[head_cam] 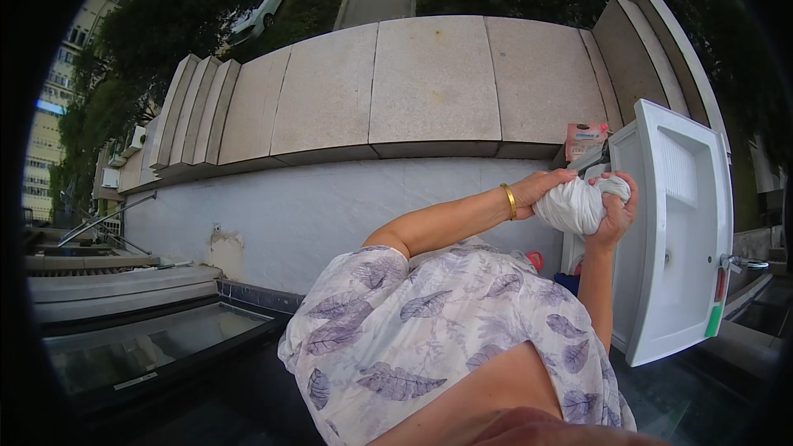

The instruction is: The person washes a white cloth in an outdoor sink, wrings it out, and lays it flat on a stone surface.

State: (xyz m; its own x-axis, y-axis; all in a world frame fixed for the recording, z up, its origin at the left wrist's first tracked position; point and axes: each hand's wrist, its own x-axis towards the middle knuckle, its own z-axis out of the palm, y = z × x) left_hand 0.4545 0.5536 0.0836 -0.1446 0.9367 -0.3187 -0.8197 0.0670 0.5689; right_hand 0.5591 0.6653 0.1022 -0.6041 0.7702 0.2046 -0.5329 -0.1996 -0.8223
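A white cloth (571,205), bunched and twisted into a thick bundle, is held between both hands, over the floor just left of a white laundry sink (684,266). My left hand (545,191), with a gold bangle at the wrist, grips the bundle's left end. Around its right end the fingers of my right hand (617,210) are closed, near the sink's outer rim. The sink has a ribbed washboard panel (677,167) at its upper end and a metal faucet (746,262) on its far right edge.
A pink printed pouch (584,141) stands beside the sink at the stone ledge (433,80). Red and green items (714,320) lie along the sink's right rim. Low down near my body are a red handle (535,259) and a blue container (567,283), partly hidden.
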